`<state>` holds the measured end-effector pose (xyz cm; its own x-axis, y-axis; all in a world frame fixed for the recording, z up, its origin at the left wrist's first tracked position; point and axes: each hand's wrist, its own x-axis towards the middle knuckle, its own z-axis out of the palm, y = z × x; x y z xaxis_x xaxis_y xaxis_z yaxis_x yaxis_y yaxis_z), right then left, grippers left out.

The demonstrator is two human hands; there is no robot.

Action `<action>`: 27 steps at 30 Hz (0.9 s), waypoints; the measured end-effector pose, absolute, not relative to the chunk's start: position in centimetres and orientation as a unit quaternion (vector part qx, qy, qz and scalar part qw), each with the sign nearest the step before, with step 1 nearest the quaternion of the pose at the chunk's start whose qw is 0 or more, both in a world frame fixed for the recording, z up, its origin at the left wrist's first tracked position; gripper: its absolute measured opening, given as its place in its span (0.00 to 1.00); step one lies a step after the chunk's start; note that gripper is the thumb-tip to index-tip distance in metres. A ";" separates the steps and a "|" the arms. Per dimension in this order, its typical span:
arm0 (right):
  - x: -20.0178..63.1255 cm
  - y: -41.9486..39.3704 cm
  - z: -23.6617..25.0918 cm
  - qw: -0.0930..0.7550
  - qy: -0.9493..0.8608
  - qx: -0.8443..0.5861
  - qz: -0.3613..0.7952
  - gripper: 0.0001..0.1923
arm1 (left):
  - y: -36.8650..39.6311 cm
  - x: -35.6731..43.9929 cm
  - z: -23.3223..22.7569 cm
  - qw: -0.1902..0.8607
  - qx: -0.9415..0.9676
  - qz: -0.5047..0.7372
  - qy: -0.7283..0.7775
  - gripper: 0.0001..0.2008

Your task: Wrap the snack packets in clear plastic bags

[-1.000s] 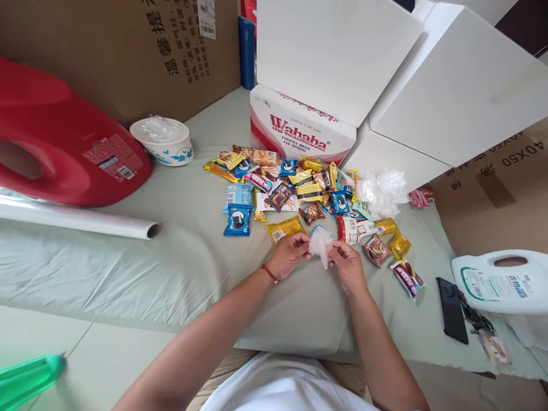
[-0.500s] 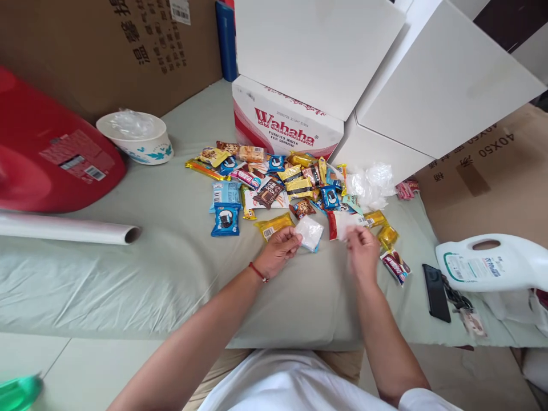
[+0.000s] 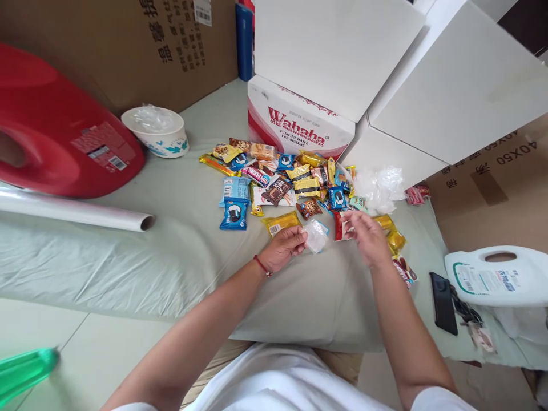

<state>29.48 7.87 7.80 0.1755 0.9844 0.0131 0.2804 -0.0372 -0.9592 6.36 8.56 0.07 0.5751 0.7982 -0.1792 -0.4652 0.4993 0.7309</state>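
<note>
We seem to be in a home storeroom: big cardboard cartons (image 3: 128,51) and white boxes (image 3: 342,51) crowd a cloth-covered mattress (image 3: 149,262) on a tiled floor (image 3: 64,348), with detergent jugs (image 3: 500,277), a Wahaha water case (image 3: 299,128) and loose snack packets (image 3: 291,182) lying about.

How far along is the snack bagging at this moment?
Done: nothing visibly packed. In hand: left hand holds a clear bag; right hand reaches into the snack pile. Left: nearly the whole pile lies loose on the cloth.
</note>
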 end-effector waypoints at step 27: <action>25.1 2.5 3.8 0.443 -0.624 -0.574 0.291 0.06 | 8.0 7.2 -0.1 0.767 0.466 0.364 0.252 0.23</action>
